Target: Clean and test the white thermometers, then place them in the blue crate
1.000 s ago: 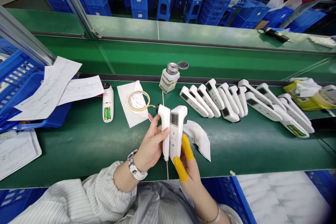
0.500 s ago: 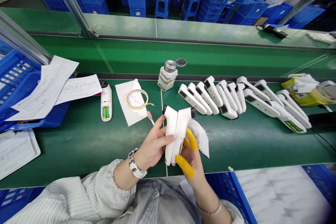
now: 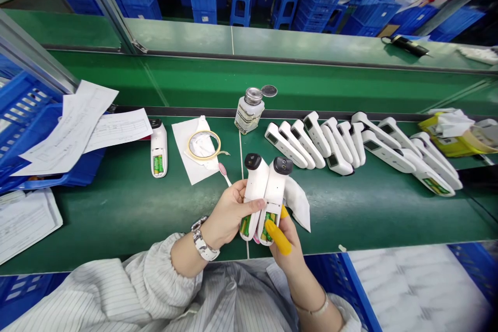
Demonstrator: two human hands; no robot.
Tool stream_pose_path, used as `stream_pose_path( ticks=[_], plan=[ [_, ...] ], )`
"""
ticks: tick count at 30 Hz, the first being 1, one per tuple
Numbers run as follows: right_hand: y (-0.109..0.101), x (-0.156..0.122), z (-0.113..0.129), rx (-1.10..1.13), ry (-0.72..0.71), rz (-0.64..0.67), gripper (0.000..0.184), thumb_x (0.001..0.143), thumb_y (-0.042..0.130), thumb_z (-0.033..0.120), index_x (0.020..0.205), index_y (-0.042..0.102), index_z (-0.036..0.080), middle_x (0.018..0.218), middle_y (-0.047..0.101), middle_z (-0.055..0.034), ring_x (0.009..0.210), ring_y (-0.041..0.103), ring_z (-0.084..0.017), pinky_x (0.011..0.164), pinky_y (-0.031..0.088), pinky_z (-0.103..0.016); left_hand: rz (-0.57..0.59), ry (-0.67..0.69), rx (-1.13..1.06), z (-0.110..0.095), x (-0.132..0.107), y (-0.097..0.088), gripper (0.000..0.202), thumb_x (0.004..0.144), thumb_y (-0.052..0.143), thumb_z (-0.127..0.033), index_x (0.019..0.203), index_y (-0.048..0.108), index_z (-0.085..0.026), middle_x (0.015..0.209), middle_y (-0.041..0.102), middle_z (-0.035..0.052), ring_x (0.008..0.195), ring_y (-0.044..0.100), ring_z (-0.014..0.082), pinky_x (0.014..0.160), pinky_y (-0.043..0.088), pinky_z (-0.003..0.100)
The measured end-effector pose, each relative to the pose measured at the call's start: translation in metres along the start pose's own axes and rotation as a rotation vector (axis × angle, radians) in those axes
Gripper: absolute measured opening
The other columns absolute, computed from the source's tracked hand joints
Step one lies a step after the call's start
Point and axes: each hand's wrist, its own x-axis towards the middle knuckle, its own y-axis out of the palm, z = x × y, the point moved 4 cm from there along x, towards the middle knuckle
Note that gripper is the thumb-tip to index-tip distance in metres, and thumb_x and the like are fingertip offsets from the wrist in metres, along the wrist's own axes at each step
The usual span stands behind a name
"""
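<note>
Two white infrared thermometers with black heads are held side by side, their open battery bays towards me. My left hand [image 3: 221,215] is closed on the left thermometer [image 3: 256,181], its thumb reaching across the front towards the other one. Fingers of my right hand [image 3: 290,244] wear yellow finger cots and grip the right thermometer [image 3: 275,184] low down, the thumb over its green batteries [image 3: 268,224]. Behind that hand lies a folded white cloth [image 3: 299,205]. A pink-bristled toothbrush [image 3: 224,172] rests on the bench just beyond my left hand.
Several more thermometers [image 3: 288,146] lie in a row at the right. Another thermometer [image 3: 158,148] with batteries showing lies at the left, near papers on a blue crate [image 3: 83,166]. A tape roll [image 3: 190,150] sits on white paper. A lidded bottle [image 3: 248,114] stands at the back.
Both thermometers have been turned and tilted, so their black heads and open battery bays now face me. My right thumb has moved onto the batteries of the right one.
</note>
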Motion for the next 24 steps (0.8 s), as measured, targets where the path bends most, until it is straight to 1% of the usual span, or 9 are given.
stream_pose_path(
  ticks=[3, 5, 8, 12, 17, 19, 21, 24],
  plan=[
    [0.002, 0.0, 0.003, -0.021, -0.03, 0.015, 0.041, 0.082, 0.061, 0.025, 0.121, 0.053, 0.033, 0.124, 0.06, 0.0004, 0.115, 0.054, -0.021, 0.098, 0.044, -0.036, -0.022, 0.033, 0.012, -0.003, -0.001, 0.0, 0.047, 0.066, 0.075, -0.016, 0.103, 0.045, -0.017, 0.089, 0.066, 0.0029, 0.076, 0.064, 0.0151, 0.069, 0.054, 0.03],
    [0.002, 0.0, 0.003, -0.026, -0.022, 0.007, 0.04, 0.083, 0.06, 0.025, 0.121, 0.053, 0.034, 0.124, 0.06, 0.0004, 0.116, 0.053, -0.022, 0.1, 0.042, -0.038, -0.024, 0.054, 0.023, -0.005, -0.001, 0.0, 0.048, 0.068, 0.074, -0.017, 0.105, 0.043, -0.019, 0.09, 0.066, 0.0026, 0.077, 0.064, 0.0156, 0.07, 0.054, 0.032],
    [0.0, 0.0, 0.002, -0.014, -0.015, -0.014, 0.04, 0.083, 0.06, 0.027, 0.122, 0.053, 0.033, 0.123, 0.06, -0.0004, 0.116, 0.054, -0.023, 0.1, 0.042, -0.041, -0.001, 0.039, 0.039, -0.004, -0.003, 0.0, 0.048, 0.07, 0.072, -0.018, 0.108, 0.044, -0.018, 0.093, 0.066, 0.0045, 0.079, 0.065, 0.0169, 0.07, 0.054, 0.032],
    [-0.005, 0.001, -0.002, -0.011, -0.018, -0.036, 0.042, 0.084, 0.058, 0.027, 0.125, 0.05, 0.033, 0.125, 0.059, -0.0012, 0.115, 0.055, -0.024, 0.098, 0.044, -0.04, 0.032, 0.025, 0.033, -0.003, -0.002, 0.002, 0.042, 0.075, 0.068, -0.022, 0.111, 0.047, -0.017, 0.092, 0.066, 0.0055, 0.078, 0.065, 0.0171, 0.069, 0.054, 0.031],
    [-0.008, 0.0, -0.004, -0.05, -0.025, -0.098, 0.048, 0.084, 0.058, 0.031, 0.13, 0.046, 0.032, 0.128, 0.056, -0.0025, 0.12, 0.05, -0.026, 0.103, 0.038, -0.046, 0.077, 0.049, 0.004, -0.004, -0.003, 0.004, 0.041, 0.079, 0.063, -0.021, 0.117, 0.048, -0.018, 0.091, 0.067, 0.0045, 0.08, 0.064, 0.0154, 0.076, 0.051, 0.03],
    [-0.006, -0.001, -0.004, -0.046, -0.011, -0.099, 0.049, 0.083, 0.058, 0.032, 0.13, 0.045, 0.032, 0.128, 0.056, -0.0031, 0.119, 0.051, -0.026, 0.102, 0.039, -0.046, 0.086, 0.055, 0.0, -0.004, -0.004, 0.005, 0.044, 0.078, 0.063, -0.02, 0.119, 0.047, -0.02, 0.093, 0.067, 0.0048, 0.08, 0.064, 0.0154, 0.077, 0.051, 0.03],
    [-0.005, -0.002, -0.003, -0.039, -0.004, -0.087, 0.047, 0.084, 0.058, 0.032, 0.129, 0.046, 0.033, 0.126, 0.058, -0.0027, 0.116, 0.053, -0.025, 0.099, 0.043, -0.044, 0.1, 0.061, 0.002, -0.005, -0.006, 0.006, 0.047, 0.078, 0.064, -0.019, 0.121, 0.046, -0.021, 0.099, 0.067, 0.0061, 0.084, 0.064, 0.0168, 0.077, 0.05, 0.03],
    [-0.004, -0.002, -0.002, -0.061, -0.038, -0.077, 0.044, 0.082, 0.061, 0.03, 0.125, 0.05, 0.034, 0.123, 0.059, -0.002, 0.112, 0.056, -0.024, 0.095, 0.046, -0.041, 0.126, 0.082, 0.018, -0.006, -0.008, 0.007, 0.05, 0.075, 0.066, -0.018, 0.122, 0.048, -0.022, 0.103, 0.067, 0.0063, 0.089, 0.063, 0.0181, 0.078, 0.049, 0.03]
  ],
)
